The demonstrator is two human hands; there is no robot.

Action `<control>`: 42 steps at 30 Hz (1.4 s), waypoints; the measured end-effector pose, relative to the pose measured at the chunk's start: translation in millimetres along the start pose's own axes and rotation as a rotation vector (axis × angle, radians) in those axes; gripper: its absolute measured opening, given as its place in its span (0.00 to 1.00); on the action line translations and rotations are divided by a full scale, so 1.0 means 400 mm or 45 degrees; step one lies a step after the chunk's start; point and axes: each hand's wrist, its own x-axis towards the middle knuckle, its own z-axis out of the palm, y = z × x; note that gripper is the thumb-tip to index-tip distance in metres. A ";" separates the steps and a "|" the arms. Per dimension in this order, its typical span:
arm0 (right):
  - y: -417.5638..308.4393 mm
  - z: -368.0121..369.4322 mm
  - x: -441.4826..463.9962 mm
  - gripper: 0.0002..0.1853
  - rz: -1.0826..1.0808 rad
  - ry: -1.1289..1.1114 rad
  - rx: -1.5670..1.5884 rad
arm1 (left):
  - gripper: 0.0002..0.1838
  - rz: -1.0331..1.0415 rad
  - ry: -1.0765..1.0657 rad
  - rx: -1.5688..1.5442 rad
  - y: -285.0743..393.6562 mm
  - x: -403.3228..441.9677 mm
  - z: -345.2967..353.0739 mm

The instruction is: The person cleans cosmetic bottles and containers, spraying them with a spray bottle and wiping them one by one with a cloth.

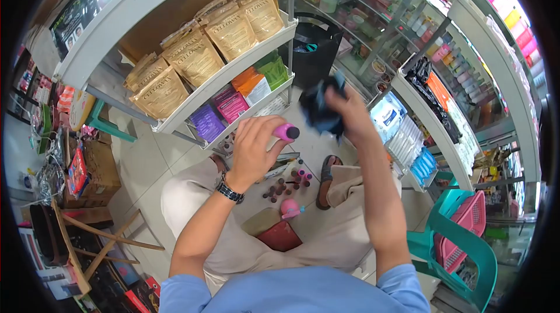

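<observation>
My left hand, with a dark watch at the wrist, is closed around a small pink bottle; its black cap points right. A dark blue, crumpled cloth is gripped in my right hand, just right of the bottle and apart from it. Motion blurs the cloth and that hand. On the floor between my feet stand several small bottles with dark caps, some of them pink. Closer to me sits a round pink bottle with a spout or nozzle.
A white shelf rack ahead left carries gold pouches above colourful packets. Beyond it stands a black bin. Another rack with packs of wipes and a glass cabinet are at right. A green chair holds a pink basket.
</observation>
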 end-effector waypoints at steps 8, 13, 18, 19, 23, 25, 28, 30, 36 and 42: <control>-0.004 -0.173 0.151 0.14 0.249 0.315 -0.727 | 0.22 -0.256 -0.194 -0.129 -0.040 -0.045 0.058; 0.047 -0.162 0.185 0.18 -0.093 0.215 -1.279 | 0.20 -0.442 -0.528 -0.181 -0.110 -0.120 0.198; 0.017 -0.168 0.175 0.18 -0.136 0.132 -1.447 | 0.19 -0.573 -0.822 -0.317 -0.149 -0.231 0.395; 0.016 -0.169 0.170 0.18 -0.121 0.101 -1.505 | 0.19 -0.500 -0.737 -0.322 -0.153 -0.264 0.450; 0.019 -0.176 0.153 0.18 -0.081 0.057 -1.519 | 0.17 -0.508 -0.877 -0.284 -0.158 -0.346 0.604; 0.009 -0.182 0.153 0.18 -0.094 0.055 -1.470 | 0.14 -0.187 -0.942 -0.047 -0.170 -0.371 0.662; -0.014 -0.197 0.156 0.18 -0.043 0.070 -1.448 | 0.13 -0.135 -1.006 0.034 -0.196 -0.392 0.727; -0.021 -0.206 0.161 0.19 0.010 0.079 -1.408 | 0.12 -0.090 -1.081 0.129 -0.211 -0.417 0.756; -0.019 -0.212 0.212 0.19 0.047 0.069 -1.272 | 0.09 -0.004 -1.039 0.178 -0.253 -0.461 0.784; -0.002 -0.201 0.239 0.21 -0.088 0.080 -1.221 | 0.07 -0.001 -0.895 0.089 -0.227 -0.411 0.761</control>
